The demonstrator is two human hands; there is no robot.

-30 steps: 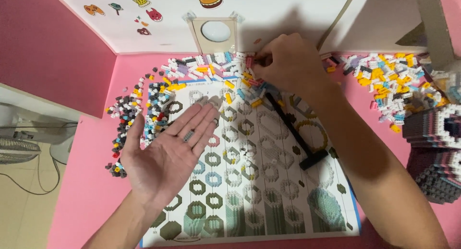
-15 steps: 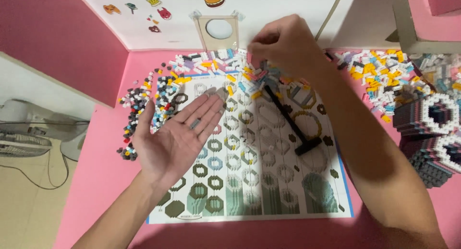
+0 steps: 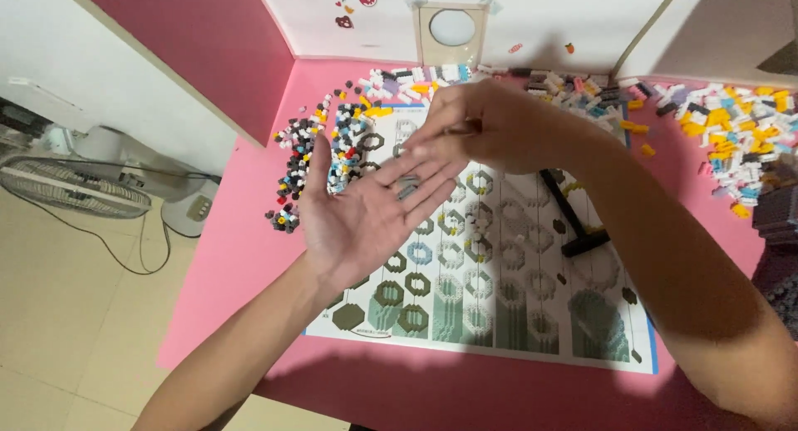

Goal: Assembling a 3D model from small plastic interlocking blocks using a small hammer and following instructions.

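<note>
The left hand (image 3: 366, 211) is lying flat, palm up and fingers spread, as a tray above the sheet (image 3: 499, 256). The right hand (image 3: 490, 123) is pinching fingers together over its fingertips; any brick in them is too small to see, while loose bricks (image 3: 332, 157) are lying around the sheet.

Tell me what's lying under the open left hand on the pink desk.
Under the left hand lies the printed instruction sheet with rows of ring-shaped diagrams. The part directly beneath the palm is covered, so any loose bricks there can't be seen.
</note>
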